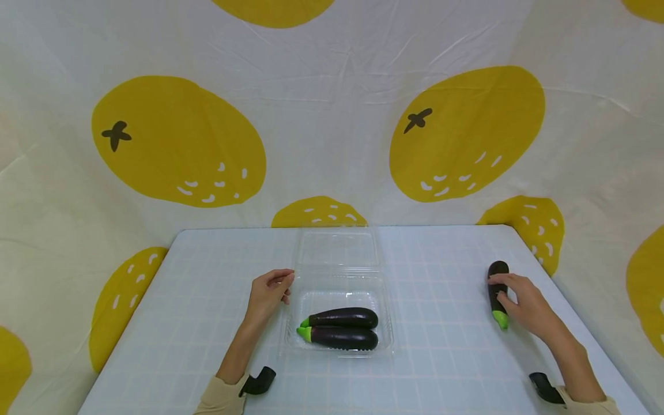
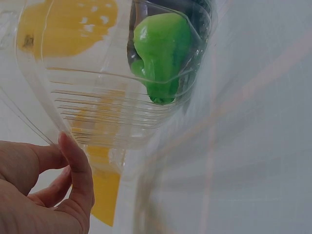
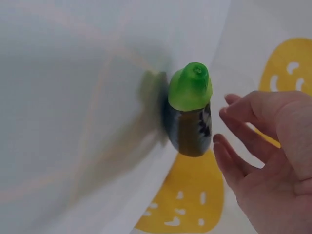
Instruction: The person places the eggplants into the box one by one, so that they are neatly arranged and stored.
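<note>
A clear plastic container (image 1: 386,340) stands with its lid (image 1: 337,249) folded back, and two eggplants (image 1: 344,338) lie side by side in its base. At the container's left edge, the left hand (image 1: 267,297) pinches the rim between thumb and finger; the left wrist view shows this hand (image 2: 53,190) below a green stem (image 2: 163,48) seen through the plastic. A third eggplant (image 1: 498,282) lies on the table at the right. Over it is the right hand (image 1: 526,305). In the right wrist view the curved fingers of this hand (image 3: 273,141) are beside the eggplant (image 3: 190,131), apart from it.
The table (image 1: 218,259) has a pale checked cover. Behind it and at its sides hangs a white cloth (image 1: 327,144) printed with large yellow fruit. Black bands are on both wrists, by beige sleeves (image 1: 223,396).
</note>
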